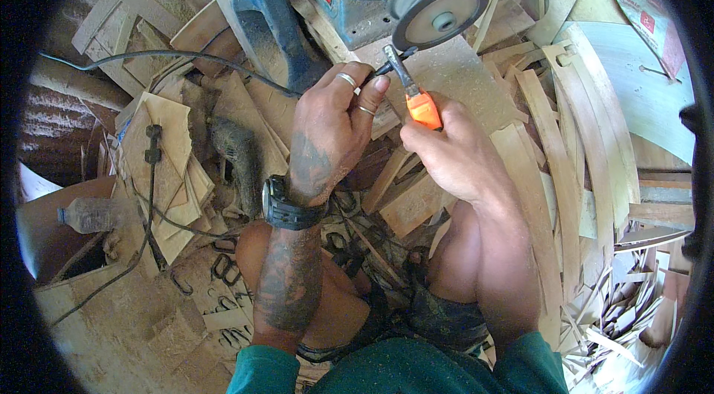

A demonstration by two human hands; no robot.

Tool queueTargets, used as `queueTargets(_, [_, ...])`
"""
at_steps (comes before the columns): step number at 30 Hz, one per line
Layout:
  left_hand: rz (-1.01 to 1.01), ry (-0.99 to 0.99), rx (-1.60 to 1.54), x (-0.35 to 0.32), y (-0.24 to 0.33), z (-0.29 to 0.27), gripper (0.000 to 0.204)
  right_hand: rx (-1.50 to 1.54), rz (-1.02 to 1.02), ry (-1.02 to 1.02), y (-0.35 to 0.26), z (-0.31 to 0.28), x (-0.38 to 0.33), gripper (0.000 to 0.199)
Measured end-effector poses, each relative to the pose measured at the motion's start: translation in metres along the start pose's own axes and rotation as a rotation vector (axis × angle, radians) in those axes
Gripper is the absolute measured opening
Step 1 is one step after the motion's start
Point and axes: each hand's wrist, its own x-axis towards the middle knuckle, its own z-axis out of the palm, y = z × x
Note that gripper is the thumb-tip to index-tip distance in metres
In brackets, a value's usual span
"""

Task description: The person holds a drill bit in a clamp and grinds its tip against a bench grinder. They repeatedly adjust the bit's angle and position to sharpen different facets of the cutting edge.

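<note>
In front of the grinding wheel (440, 13) my left hand (335, 108) is closed, thumb and fingers pinching a thin dark rod (384, 68) that looks like a drill bit. My right hand (457, 145) is wrapped round an orange-handled tool (423, 111), whose narrow metal end points up and away from me. That metal end crosses the rod just below the wheel's rim; whether they touch I cannot tell. The wheel is mounted on a dusty blue bench grinder (349, 7). A black watch (286, 204) is on my left wrist.
Left of the grinder stands a blue machine part (260, 15). A black cable (152, 163) runs over thin wood sheets (167, 141) beside a dusty power tool (238, 152). A plastic bottle (85, 214) lies far left. Curved wood strips (554, 149) and wood scraps (621, 305) lie right.
</note>
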Motion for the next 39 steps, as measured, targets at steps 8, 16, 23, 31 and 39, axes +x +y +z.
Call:
queueTargets(8, [0.014,0.019,-0.005,-0.0013,-0.0027,0.0012,0.024,-0.006,-0.017,-0.015,0.0029,0.0001,0.0023,0.026])
queueTargets(16, [0.009,0.017,0.002,-0.0026,-0.0023,0.0006,0.024,-0.059,0.025,-0.003,0.0016,0.0003,0.0013,0.030])
queueTargets(23, [0.015,0.012,0.001,-0.0041,-0.0016,-0.0004,0.024,-0.018,-0.022,0.039,0.0050,0.0053,0.0017,0.015])
queueTargets(31, [-0.003,0.010,-0.002,-0.0039,-0.0025,0.0008,0.025,-0.046,-0.027,0.035,0.0065,0.0047,0.0036,0.030])
queueTargets(39, [-0.007,0.009,-0.003,-0.0045,-0.0029,-0.0002,0.024,-0.052,-0.024,0.022,0.0058,0.0048,0.0044,0.028])
